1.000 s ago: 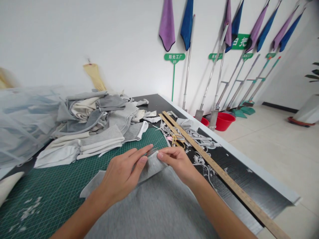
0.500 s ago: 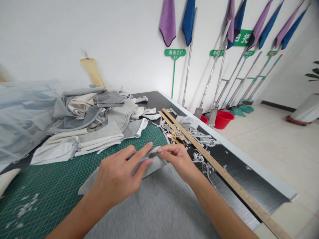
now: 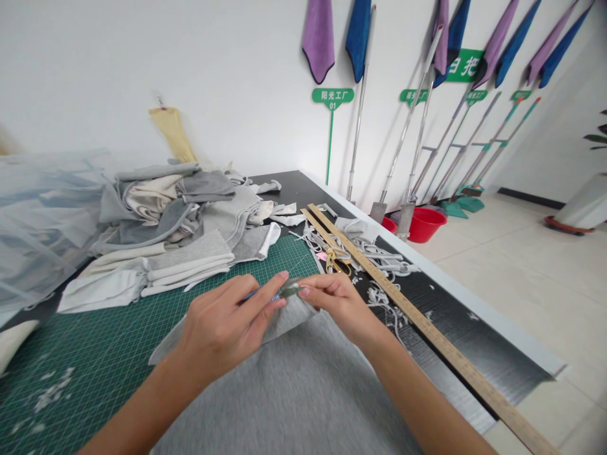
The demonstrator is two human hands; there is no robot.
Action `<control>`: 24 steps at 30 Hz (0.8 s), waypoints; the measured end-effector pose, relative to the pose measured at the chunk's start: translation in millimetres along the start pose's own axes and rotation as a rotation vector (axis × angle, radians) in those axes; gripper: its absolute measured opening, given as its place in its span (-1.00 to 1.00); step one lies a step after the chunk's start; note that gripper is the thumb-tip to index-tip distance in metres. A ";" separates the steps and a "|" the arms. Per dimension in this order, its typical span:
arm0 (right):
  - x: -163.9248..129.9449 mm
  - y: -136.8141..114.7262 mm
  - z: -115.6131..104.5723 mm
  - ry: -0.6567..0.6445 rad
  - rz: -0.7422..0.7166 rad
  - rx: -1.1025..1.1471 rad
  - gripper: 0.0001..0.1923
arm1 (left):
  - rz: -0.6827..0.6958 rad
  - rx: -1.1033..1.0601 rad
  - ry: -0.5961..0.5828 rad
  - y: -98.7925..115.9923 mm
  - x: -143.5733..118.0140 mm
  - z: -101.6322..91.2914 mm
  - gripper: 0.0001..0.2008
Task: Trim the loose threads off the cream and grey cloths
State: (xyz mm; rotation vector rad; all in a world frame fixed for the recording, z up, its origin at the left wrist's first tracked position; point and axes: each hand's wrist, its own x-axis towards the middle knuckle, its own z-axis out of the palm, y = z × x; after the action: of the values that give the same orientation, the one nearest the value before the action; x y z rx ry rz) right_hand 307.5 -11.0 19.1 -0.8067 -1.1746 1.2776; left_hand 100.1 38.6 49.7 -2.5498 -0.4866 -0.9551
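Observation:
My left hand [image 3: 222, 325] is closed around blue-handled thread snips [image 3: 275, 296]; most of the handle is hidden by my fingers. The metal blades point right, close to the fingertips of my right hand [image 3: 334, 300]. With thumb and forefinger, that hand pinches the edge of a grey knit fabric piece [image 3: 289, 319]. A folded part of the grey cloth lies below both hands, and more of it spreads toward me over the green cutting mat [image 3: 109, 354].
Grey and cream fabric pieces [image 3: 190, 208] are heaped at the back left, beside a translucent bag [image 3: 42, 227]. Wooden rulers [image 3: 403, 297], yellow-handled scissors [image 3: 337, 260] and fabric strips [image 3: 379, 259] lie on the right. The table edge [image 3: 474, 303] runs beyond them.
The snips' blades have turned slightly and sit a little further left, near the pinched edge. Both hands stay almost in place. The view has shifted slightly.

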 end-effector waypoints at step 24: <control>-2.2 -6.1 -2.8 -0.043 -0.021 -0.099 -0.79 | -0.003 -0.183 -0.064 -10.1 -3.5 2.2 -0.57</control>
State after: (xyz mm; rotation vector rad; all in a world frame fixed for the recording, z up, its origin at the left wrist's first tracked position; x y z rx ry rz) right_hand 312.1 -13.7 23.7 -0.8406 -1.2859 1.2324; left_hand 94.3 47.7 48.1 -2.7507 -0.4398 -0.9621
